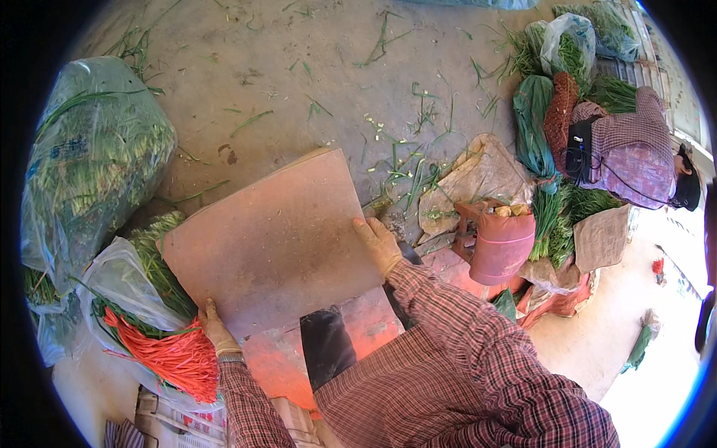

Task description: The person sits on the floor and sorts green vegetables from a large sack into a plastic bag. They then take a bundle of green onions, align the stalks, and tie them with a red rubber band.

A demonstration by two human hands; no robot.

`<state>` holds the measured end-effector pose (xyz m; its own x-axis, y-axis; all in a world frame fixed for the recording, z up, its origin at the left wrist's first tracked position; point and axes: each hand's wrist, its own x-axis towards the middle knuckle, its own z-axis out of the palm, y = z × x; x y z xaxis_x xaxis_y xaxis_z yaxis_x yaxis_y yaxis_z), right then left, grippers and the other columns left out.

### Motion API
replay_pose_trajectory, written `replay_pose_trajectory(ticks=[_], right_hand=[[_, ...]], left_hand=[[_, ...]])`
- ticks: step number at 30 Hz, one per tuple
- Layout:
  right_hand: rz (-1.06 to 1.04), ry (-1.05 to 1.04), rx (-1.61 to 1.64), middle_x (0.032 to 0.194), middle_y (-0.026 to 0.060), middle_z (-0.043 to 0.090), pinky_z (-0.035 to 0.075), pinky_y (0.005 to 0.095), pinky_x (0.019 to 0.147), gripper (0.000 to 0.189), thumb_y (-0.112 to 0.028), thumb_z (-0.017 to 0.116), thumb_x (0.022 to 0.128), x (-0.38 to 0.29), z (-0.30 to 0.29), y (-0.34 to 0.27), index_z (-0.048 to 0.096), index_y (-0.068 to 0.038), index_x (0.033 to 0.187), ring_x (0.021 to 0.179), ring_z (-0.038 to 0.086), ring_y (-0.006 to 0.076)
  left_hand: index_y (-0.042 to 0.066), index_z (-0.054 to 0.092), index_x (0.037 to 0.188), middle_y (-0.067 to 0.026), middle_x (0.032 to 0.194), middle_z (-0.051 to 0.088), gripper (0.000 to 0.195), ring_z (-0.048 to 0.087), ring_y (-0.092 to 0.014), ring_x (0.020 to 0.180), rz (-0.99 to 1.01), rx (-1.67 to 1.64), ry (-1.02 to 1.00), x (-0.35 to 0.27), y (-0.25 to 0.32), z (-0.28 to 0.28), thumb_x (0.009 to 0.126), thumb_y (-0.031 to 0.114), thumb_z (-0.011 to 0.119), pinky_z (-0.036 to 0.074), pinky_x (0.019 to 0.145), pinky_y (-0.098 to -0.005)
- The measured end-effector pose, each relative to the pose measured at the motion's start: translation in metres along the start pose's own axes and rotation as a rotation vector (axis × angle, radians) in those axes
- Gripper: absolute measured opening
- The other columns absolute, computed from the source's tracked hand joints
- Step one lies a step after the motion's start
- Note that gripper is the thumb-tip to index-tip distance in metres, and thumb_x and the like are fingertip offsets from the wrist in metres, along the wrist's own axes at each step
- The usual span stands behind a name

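A flat brownish board (274,246) lies tilted before me, with stains and small bits on its surface. Gripping its lower left corner is my left hand (215,330), in a pale glove. My right hand (378,243), also gloved, holds the board's right edge. Beneath and in front of it an orange-red sheet (280,358) shows, with a black strip (327,344) across it. A bundle of red ties (173,355) lies on greens in a plastic bag, just left of my left hand.
Large plastic bags of green stalks (101,162) stand at left. At right are a low stool with a pink cushion (502,246), sacking (476,185) and bundled greens (546,224). Beyond them another person (633,145) bends over. Cut stalks litter the concrete floor (313,67).
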<state>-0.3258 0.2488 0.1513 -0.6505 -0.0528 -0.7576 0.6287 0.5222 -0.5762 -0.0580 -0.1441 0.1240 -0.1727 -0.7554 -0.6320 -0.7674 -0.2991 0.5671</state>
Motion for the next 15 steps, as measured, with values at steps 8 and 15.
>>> replay_pose_trajectory(ticks=[8, 15], right_hand=[[-0.104, 0.095, -1.217, 0.103, 0.0184, 0.074, 0.057, 0.0499, 0.085, 0.044, -0.045, 0.072, 0.086, 0.033, -0.239, 0.033, 0.073, -0.007, 0.108, 0.097, 0.072, 0.0384], [0.282, -0.012, -1.586, 0.147, 0.0135, 0.059, 0.035, 0.0536, 0.118, 0.079, -0.048, 0.073, 0.086, 0.073, -0.350, 0.082, 0.052, -0.008, 0.151, 0.133, 0.058, 0.0315]], left_hand=[[-0.006, 0.046, 0.151, -0.0268, 0.153, 0.050, 0.064, 0.046, -0.040, 0.144, 0.673, 0.542, 0.075, -0.111, 0.107, 0.104, 0.097, 0.018, 0.071, 0.034, 0.121, -0.0485], [-0.005, 0.047, 0.151, -0.0286, 0.156, 0.045, 0.062, 0.044, -0.044, 0.144, 0.962, 0.568, 0.032, -0.094, 0.175, 0.246, 0.100, 0.025, 0.065, 0.032, 0.122, -0.0506]])
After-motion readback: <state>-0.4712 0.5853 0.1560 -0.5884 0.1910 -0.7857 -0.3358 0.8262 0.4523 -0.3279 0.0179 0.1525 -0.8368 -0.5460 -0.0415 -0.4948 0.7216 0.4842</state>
